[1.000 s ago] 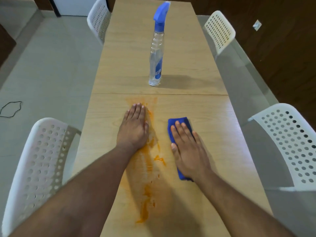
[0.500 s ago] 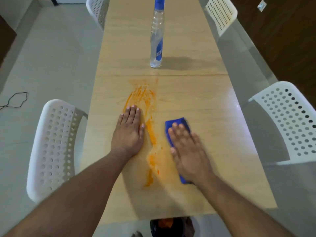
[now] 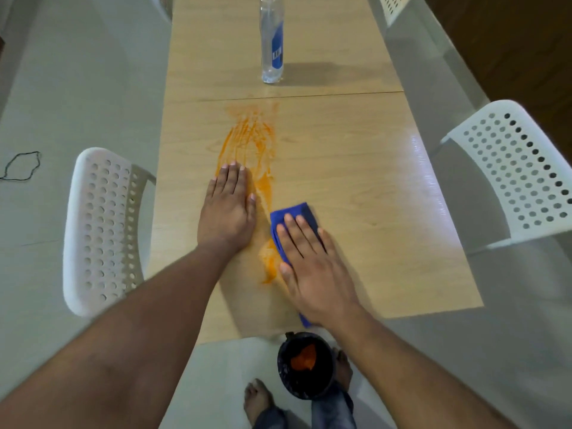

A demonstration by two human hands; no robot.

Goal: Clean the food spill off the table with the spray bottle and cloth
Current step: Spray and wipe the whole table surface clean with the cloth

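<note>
An orange food smear [image 3: 250,140] runs down the middle of the light wooden table [image 3: 356,168], ending in a thicker blob near the front edge. My left hand [image 3: 227,209] lies flat on the table with straight fingers, its fingertips at the smear's left side. My right hand [image 3: 312,264] presses flat on a folded blue cloth [image 3: 297,213], which pokes out past the fingertips and touches the smear's right edge. The clear spray bottle [image 3: 272,41] with a blue label stands upright farther back; its head is cut off by the frame.
White perforated chairs stand at the left [image 3: 102,230] and right [image 3: 513,171] of the table. Below the front edge a black bucket [image 3: 306,363] with orange residue sits on the floor by my bare feet. A black cord [image 3: 21,165] lies on the floor at left.
Both hands have slid back toward the front edge of the table, dragging the smear and the cloth along. The view has tilted down, so the bucket and feet now show.
</note>
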